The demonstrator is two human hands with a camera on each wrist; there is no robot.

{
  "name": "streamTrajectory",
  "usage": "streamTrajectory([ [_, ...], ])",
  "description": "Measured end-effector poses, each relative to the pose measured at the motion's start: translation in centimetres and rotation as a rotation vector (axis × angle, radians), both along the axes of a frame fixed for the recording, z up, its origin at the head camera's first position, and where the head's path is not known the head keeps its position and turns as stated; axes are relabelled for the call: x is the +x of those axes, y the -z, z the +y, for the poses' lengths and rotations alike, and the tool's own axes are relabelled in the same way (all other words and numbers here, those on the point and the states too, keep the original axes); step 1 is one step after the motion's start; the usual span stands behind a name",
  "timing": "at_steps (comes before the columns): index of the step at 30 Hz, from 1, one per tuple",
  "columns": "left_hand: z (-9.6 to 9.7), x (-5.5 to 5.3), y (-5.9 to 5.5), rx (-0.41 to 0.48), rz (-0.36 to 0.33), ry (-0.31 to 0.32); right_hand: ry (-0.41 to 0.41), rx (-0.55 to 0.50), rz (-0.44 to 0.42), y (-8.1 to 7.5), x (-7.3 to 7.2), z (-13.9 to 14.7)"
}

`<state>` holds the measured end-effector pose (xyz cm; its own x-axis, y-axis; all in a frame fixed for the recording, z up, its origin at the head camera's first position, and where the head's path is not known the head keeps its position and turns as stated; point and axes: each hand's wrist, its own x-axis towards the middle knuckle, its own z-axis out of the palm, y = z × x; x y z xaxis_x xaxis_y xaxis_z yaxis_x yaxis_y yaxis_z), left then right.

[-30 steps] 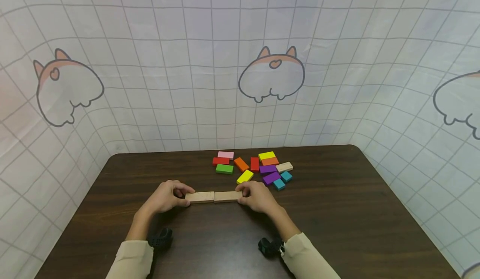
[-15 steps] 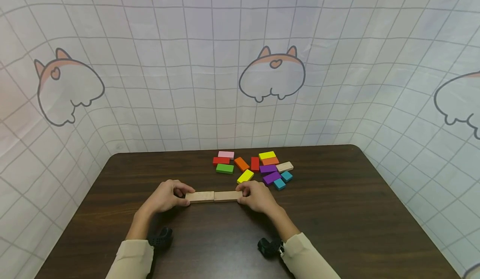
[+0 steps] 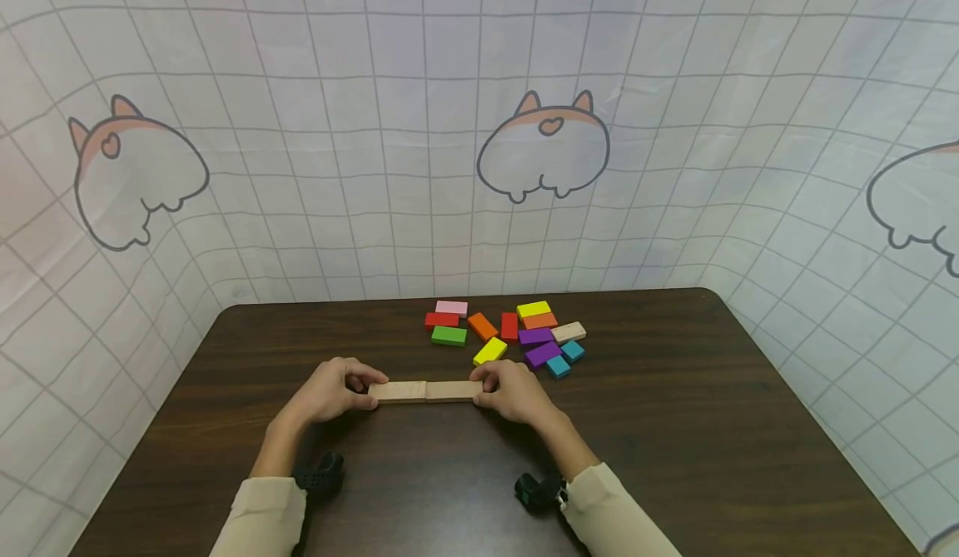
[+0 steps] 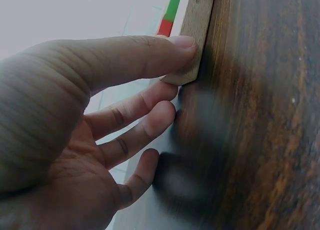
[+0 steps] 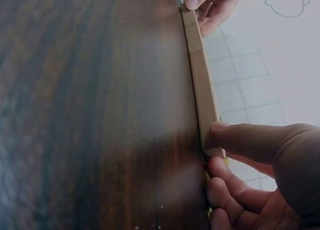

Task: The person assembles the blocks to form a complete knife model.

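Observation:
Two plain wooden blocks lie end to end in a straight row on the dark table, the left block [image 3: 399,391] meeting the right block [image 3: 451,390] at a thin seam. At the row's left end my left hand [image 3: 332,390] pinches the left block between thumb and fingers. My right hand [image 3: 517,392] pinches the right block's outer end the same way. In the left wrist view the thumb presses the near side of the wooden block [image 4: 196,19], its lower fingers close to the tabletop. The right wrist view shows both wooden blocks [image 5: 202,89] along the table.
Behind the row lie scattered coloured blocks: a green block [image 3: 449,336], a yellow block [image 3: 490,351], a purple block [image 3: 543,355], a blue block [image 3: 558,366] and several others. A third plain wooden block [image 3: 568,332] lies among them. A patterned curtain [image 3: 360,166] surrounds the table [image 3: 674,424].
Almost nothing moves. Both hands keep their pinch, and the row of two wooden blocks has shifted very slightly to the left in the head view.

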<state>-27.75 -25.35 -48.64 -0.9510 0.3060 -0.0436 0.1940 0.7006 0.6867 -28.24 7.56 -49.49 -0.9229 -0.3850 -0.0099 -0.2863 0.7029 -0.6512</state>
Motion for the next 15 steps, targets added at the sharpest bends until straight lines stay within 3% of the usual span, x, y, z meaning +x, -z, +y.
streamTrajectory([
  [15,-0.51,0.15,-0.15,-0.006,-0.012,0.008,-0.032,-0.058,-0.056,0.14,-0.24,0.25],
])
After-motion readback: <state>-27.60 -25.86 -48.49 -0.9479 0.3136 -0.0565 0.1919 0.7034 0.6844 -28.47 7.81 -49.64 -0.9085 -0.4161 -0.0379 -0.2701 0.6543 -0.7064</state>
